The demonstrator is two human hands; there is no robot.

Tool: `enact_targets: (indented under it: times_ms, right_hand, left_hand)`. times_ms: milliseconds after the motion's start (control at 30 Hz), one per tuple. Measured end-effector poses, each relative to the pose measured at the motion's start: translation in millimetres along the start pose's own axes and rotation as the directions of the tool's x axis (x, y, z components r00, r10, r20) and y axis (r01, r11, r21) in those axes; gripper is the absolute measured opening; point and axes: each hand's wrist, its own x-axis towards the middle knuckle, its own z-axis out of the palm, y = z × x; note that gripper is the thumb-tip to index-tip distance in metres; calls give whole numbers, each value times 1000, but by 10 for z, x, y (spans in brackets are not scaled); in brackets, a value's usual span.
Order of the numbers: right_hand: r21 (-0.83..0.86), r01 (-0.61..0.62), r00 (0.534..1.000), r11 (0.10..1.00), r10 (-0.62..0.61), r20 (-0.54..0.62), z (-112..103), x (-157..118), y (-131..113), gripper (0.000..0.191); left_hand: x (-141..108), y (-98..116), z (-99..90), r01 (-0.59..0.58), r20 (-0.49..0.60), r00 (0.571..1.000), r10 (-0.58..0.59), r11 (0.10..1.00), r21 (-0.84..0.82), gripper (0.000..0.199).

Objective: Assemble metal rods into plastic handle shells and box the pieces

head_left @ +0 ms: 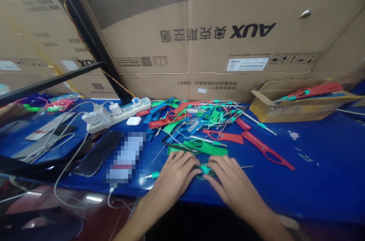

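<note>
Near the table's front edge, my left hand (179, 169) and my right hand (226, 174) close from both sides on a partly assembled long-nosed lighter (205, 169). Between my fingertips shows its teal part with some green casing. A metal tube with a teal collar (154, 175) sticks out to the left of my left hand, and a thin wire (247, 167) reaches past my right hand. My fingers cover most of the lighter. Just beyond them lie green casing halves (209, 147) and a metal tube (209, 141).
A pile of red, green and blue casings (182, 117) with tubes and wires lies behind. At the right are a red casing (266, 149) and an open cardboard box (299, 110). Phones (98, 155), a power strip (131, 110) and cables lie left. Another person's hand (8, 110) shows far left.
</note>
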Motion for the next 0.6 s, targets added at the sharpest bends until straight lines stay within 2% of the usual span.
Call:
enact_targets:
  times_ms: [233,467,600]
  right_hand:
    - [26,11,998,1000,-12,63,-26,23,3,34]
    - [123,-42,998,991,35,59,-6,31,15,32]
    - [116,-34,999,993,33,9,12,28,5,34]
  left_hand:
    - [24,7,39,21,-25,999,-21,1000,-9,9]
    - [20,42,13,19,-51,998,-20,999,-29,10]
    - [16,57,27,20,-76,997,-22,1000,-18,11]
